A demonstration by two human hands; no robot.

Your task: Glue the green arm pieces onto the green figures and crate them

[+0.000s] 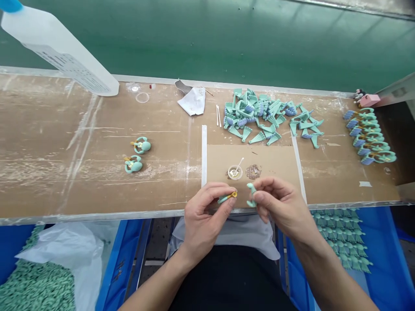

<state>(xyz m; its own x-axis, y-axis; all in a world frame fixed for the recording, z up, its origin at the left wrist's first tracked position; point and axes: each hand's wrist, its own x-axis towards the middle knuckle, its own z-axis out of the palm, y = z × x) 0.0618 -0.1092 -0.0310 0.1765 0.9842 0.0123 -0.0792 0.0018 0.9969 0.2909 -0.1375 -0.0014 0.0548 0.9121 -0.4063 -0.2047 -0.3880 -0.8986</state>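
Observation:
My left hand [207, 214] is closed on a small mint-green and yellow toy figure part [231, 196], its round yellow end facing right. Just to the right, my right hand [275, 199] pinches a curved mint-green toy piece [250, 195]. The two pieces are apart, over the front edge of the table. Beyond my hands a small clear dish [235, 172] holds a cotton swab [240, 164], beside a brown stain on the cardboard. Two green figure parts [142, 145] with yellow bits lie to the left.
A pile of green and purple toy parts [259, 112] covers the back of the table. Assembled pieces stand in a row [371, 134] at right. A white bottle [65, 56] leans at back left. Blue bins [116, 268] with green parts flank my lap.

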